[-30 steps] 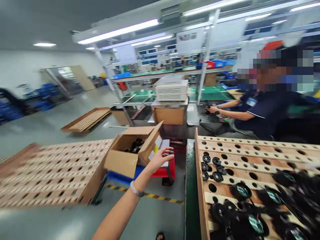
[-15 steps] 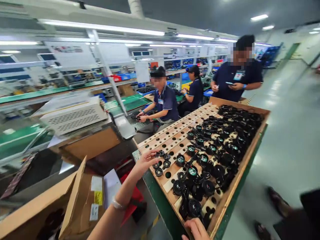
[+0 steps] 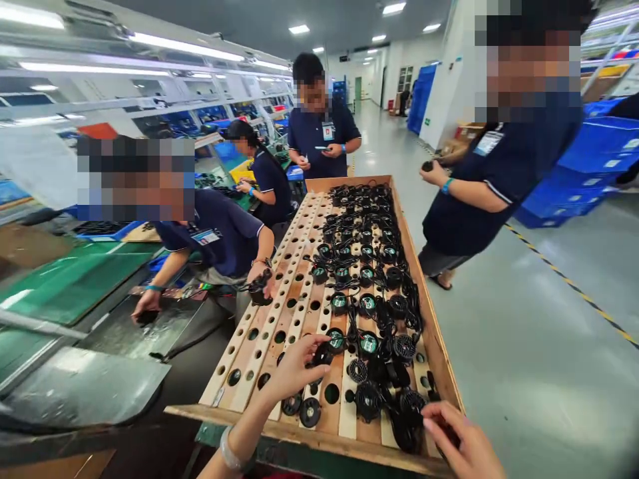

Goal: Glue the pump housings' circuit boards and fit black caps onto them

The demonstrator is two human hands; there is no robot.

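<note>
Loosely, the parted, empty fingers of the left hand (image 3: 294,372) hover over the near half of the wooden tray (image 3: 439,339), just left of a green-faced unit (image 3: 336,340). At the tray's near right corner, the right hand (image 3: 466,442) is the closer one to a grilled black unit (image 3: 412,402) just left of its bent fingers, whose grip cannot be told.

Right hand (image 3: 465,440) now apparently at grille (image 3: 412,401)
</note>
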